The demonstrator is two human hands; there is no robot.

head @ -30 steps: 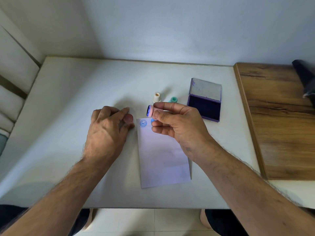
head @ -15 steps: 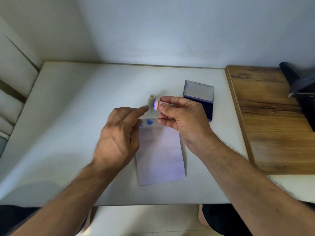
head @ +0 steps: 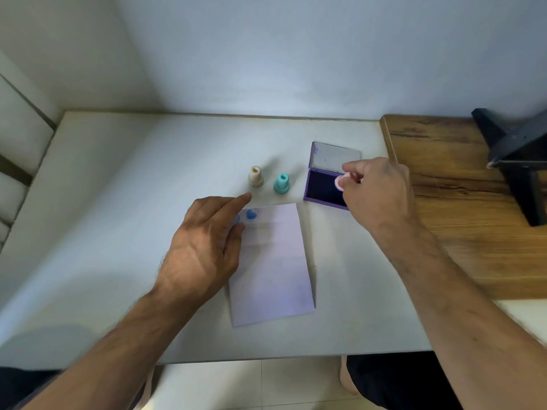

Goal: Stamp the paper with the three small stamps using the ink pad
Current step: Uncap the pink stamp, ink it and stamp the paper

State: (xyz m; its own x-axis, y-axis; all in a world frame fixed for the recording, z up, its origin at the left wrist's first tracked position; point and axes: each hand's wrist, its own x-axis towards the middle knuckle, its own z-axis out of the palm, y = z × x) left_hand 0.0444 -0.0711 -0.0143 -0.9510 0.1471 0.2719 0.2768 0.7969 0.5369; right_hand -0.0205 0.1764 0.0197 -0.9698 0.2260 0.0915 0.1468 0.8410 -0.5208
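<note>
A white paper [head: 272, 261] lies on the white table [head: 118, 202] with a blue heart print [head: 251, 214] and a partly hidden round print at its top left corner. My left hand [head: 204, 247] rests over the paper's left edge, index finger stretched forward. My right hand [head: 376, 190] pinches the pink stamp [head: 339, 182] over the dark pad of the open purple ink pad [head: 322, 184]. The beige stamp [head: 255, 176] and the teal stamp [head: 281, 182] stand upright side by side behind the paper.
A wooden tabletop [head: 461, 208] adjoins the white table on the right, with a black stand [head: 515, 161] on it. A wall runs along the table's far edge. White cushions [head: 17, 149] sit at the left.
My right hand carried the pink stamp from above the paper's top edge rightward to the ink pad. My left hand slid from beside the paper onto its left edge.
</note>
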